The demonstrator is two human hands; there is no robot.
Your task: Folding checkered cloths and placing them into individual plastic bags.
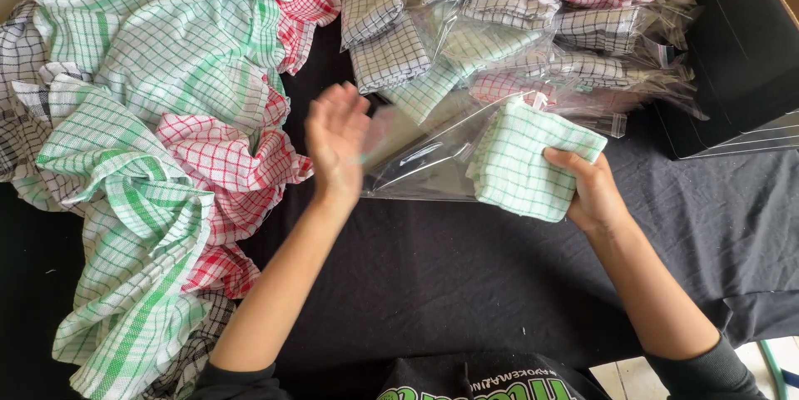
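Note:
My right hand (589, 190) grips a folded green-and-white checked cloth (526, 160) at its right edge, with the cloth part-way inside the mouth of a clear plastic bag (420, 163). The bag lies on the black table cover (466, 283), stretching left from the cloth. My left hand (335, 144) is raised with fingers apart beside the bag's left end, blurred by motion, holding nothing that I can see.
A loose heap of green, red and black checked cloths (166, 125) covers the left side. Bagged folded cloths (533, 25) are stacked at the back. A black box (741, 59) stands at the right, with more clear bags at its edge.

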